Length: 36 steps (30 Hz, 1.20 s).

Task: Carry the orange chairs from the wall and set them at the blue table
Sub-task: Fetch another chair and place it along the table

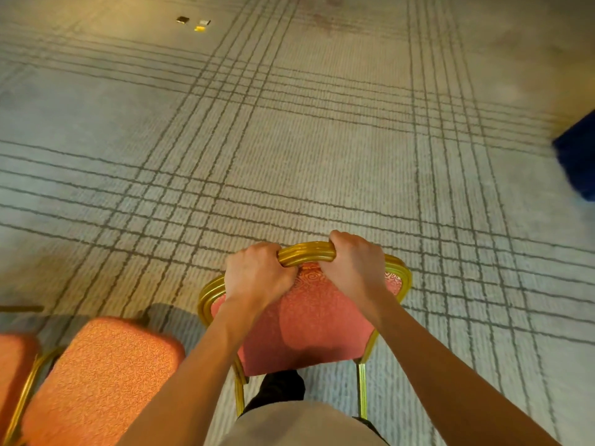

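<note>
Grid-woven carpet ran far; a blurred blue table was cut off at right. Left hand and right hand gripped the near orange chair by its ribbed gold rail.

Pale carpet crossed by dark grid lines, with small scraps lying far off.
</note>
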Motion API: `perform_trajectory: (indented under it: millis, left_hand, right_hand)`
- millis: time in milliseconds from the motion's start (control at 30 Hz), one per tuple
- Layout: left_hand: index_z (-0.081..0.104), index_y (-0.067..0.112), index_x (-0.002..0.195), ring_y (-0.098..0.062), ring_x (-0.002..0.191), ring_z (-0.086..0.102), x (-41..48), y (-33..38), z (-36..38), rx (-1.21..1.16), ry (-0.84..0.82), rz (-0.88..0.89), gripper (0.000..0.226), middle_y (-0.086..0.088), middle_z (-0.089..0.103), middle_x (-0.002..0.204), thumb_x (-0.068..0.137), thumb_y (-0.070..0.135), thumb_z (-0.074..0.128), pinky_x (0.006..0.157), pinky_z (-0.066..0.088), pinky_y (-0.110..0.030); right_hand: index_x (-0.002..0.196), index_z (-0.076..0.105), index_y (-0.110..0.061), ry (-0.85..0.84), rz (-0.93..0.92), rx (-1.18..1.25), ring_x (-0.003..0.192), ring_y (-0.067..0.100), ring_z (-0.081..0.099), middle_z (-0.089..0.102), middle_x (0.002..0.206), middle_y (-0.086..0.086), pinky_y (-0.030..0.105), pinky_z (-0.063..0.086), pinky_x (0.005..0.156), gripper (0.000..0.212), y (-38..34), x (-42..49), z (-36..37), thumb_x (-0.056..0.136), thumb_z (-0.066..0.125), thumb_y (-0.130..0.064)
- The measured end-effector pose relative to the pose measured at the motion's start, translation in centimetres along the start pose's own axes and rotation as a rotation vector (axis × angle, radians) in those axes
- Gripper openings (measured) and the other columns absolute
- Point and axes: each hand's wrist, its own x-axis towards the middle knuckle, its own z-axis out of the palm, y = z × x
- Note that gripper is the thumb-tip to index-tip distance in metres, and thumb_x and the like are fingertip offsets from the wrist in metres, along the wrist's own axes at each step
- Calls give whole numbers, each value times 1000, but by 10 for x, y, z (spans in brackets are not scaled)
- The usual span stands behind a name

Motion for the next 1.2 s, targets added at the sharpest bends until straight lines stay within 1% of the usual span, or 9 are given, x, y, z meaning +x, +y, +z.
perform_trajectory:
  millis: [100,200,367,567,700,833,1000,1100,1200]
  left_hand:
    - [51,26,68,-29,80,68,11,-4,-1,-12,0,4,34,3,70,83,87,54,54,67,43,-35]
    - [55,25,68,-28,76,68,17,-8,0,-9,17,9,36,3,70,79,86,55,54,65,43,-34]
    - [53,24,63,-24,70,66,19,-10,-2,-58,9,20,35,5,66,70,81,54,56,62,45,-32]
    - [44,26,59,-19,63,60,25,18,-10,-57,-7,178,35,10,52,60,80,48,60,59,36,-30]
    - [40,26,57,-16,57,49,30,61,-10,-58,16,264,41,11,46,57,81,50,64,58,33,-30]
    - [36,25,56,-22,63,60,40,113,-3,-48,24,415,43,9,51,60,76,48,67,58,34,-30]
    - [27,26,50,-20,50,54,65,194,18,-65,68,704,49,13,30,49,66,47,68,52,32,-27]
    - [33,22,50,-16,44,48,75,253,28,-87,91,846,47,12,32,47,64,45,72,48,33,-25]
    - [30,24,52,-20,45,52,80,315,38,-73,140,952,48,6,41,46,64,47,70,49,35,-26]
  right_hand:
    - [70,40,-26,-43,11,-8,54,23,58,55,58,-5,28,31,54,37,-2,12,2,73,77,-33]
    - [69,41,-25,-72,-7,-43,51,23,58,56,55,-4,27,30,54,38,-5,21,2,68,78,-36]
    - [64,39,-26,-79,-44,-42,42,17,38,31,49,-13,25,28,51,40,-3,22,0,65,77,-39]
    - [60,37,-27,33,19,-12,42,12,32,32,47,-13,23,29,49,36,23,8,-16,60,68,-44]
    - [58,43,-23,170,87,3,39,19,43,48,46,-6,24,35,46,31,58,-2,-41,62,63,-46]
    - [59,49,-21,239,127,9,42,24,53,55,50,-3,28,41,43,31,102,-18,-70,69,62,-48]
    - [59,47,-23,329,265,-10,43,25,55,57,51,-3,25,35,48,31,169,-38,-104,72,55,-50]
    - [62,37,-27,362,353,-7,46,26,58,58,52,-2,24,33,51,30,214,-50,-126,71,54,-50]
    - [62,36,-26,396,441,-20,50,29,59,60,54,-1,26,36,52,31,261,-64,-148,69,57,-47]
